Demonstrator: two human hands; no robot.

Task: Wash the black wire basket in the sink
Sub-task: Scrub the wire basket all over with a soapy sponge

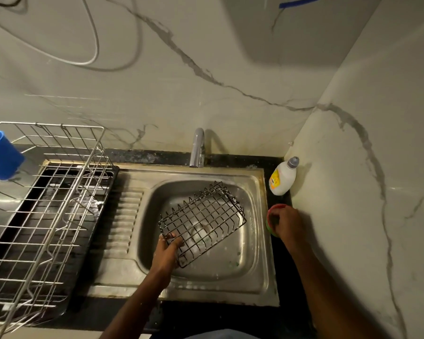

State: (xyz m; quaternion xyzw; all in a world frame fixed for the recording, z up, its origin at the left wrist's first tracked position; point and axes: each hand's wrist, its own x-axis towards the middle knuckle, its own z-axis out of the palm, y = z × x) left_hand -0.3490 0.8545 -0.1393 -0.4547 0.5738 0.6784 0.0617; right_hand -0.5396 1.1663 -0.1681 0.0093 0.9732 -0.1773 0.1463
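Basket (pixel 203 222) tilted in the sink (pixel 257 241), near corner gripped by left hand (pixel 168 250), fingers hooked through the wires, probably to steady it for scrubbing. Right hand (pixel 285 222) over the red-rimmed tub (pixel 272 211) on the counter (pixel 279 253), fingers dipped inside, likely fetching soap or scrubber; grip hidden, cannot tell. Tap (pixel 198 149) dry. Bottle (pixel 283 177) just behind.

Home kitchen (steel sink (pixel 257 243), tap (pixel 197 149))
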